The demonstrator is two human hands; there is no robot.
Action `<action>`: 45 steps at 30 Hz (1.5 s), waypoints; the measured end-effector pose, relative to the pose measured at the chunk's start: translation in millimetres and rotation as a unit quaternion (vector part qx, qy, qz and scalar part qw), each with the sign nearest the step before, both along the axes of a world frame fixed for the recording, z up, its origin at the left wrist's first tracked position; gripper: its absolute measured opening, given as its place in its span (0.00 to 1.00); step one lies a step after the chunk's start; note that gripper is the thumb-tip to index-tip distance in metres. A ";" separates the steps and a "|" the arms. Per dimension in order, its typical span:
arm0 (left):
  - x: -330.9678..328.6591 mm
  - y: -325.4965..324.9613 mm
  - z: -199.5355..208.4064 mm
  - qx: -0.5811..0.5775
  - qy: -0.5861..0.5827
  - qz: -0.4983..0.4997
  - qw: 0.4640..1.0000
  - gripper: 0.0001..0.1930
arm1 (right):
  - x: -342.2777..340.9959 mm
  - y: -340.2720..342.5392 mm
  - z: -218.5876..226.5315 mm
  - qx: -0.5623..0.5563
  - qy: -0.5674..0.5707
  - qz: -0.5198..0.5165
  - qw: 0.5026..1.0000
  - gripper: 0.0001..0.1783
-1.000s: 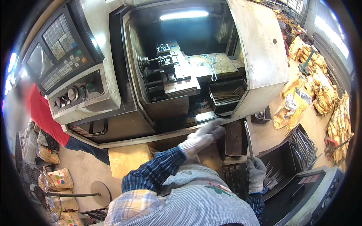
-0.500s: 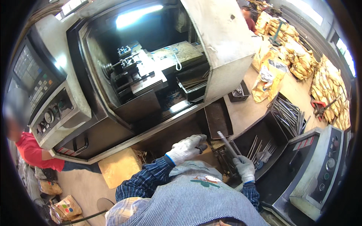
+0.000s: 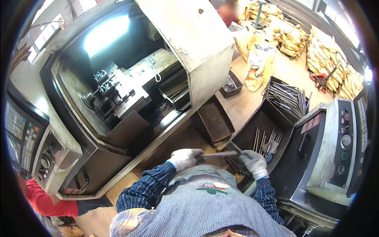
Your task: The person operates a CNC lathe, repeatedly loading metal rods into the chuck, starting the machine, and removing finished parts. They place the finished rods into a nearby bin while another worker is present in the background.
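The rod (image 3: 219,154) is turning crosswise; the left hand (image 3: 184,158) is now gripping its left end, the right hand (image 3: 253,162) its right.

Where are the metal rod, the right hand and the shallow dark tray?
Metal rod (image 3: 219,154): head view, middle of its bare length.
Right hand (image 3: 254,162): head view, middle of its gloved back.
Shallow dark tray (image 3: 216,121): head view, its bare bottom.

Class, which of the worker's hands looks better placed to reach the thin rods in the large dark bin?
Probably the right hand: it is beside the large dark bin with the thin rods; the left hand is farther away, near the metal bar's other end.
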State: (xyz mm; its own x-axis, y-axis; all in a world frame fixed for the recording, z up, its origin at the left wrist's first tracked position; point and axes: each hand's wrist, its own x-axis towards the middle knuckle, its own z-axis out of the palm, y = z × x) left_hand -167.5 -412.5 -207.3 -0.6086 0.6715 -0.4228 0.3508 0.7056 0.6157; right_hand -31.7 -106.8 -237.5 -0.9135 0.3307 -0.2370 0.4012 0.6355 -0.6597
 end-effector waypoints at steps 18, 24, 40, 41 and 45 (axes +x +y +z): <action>-255.7 -37.3 -81.3 -0.194 -0.009 0.320 0.927 0.19 | 21.4 65.0 -145.3 0.139 -0.053 -0.444 0.883 0.23; -351.3 11.2 -80.5 -0.211 0.100 0.225 0.946 0.25 | 17.8 61.1 -138.0 0.168 -0.066 -0.435 0.882 0.20; -328.0 -9.8 -161.7 -0.291 0.235 0.155 0.914 0.25 | 9.2 67.8 -129.2 0.107 -0.186 -0.479 0.852 0.25; -325.8 -10.9 -161.7 -0.268 0.255 0.147 0.918 0.26 | 8.9 66.3 -129.4 0.118 -0.193 -0.477 0.849 0.25; -303.8 -0.7 -175.5 -0.189 0.319 0.039 0.928 0.14 | 8.9 66.7 -127.6 0.106 -0.196 -0.490 0.843 0.26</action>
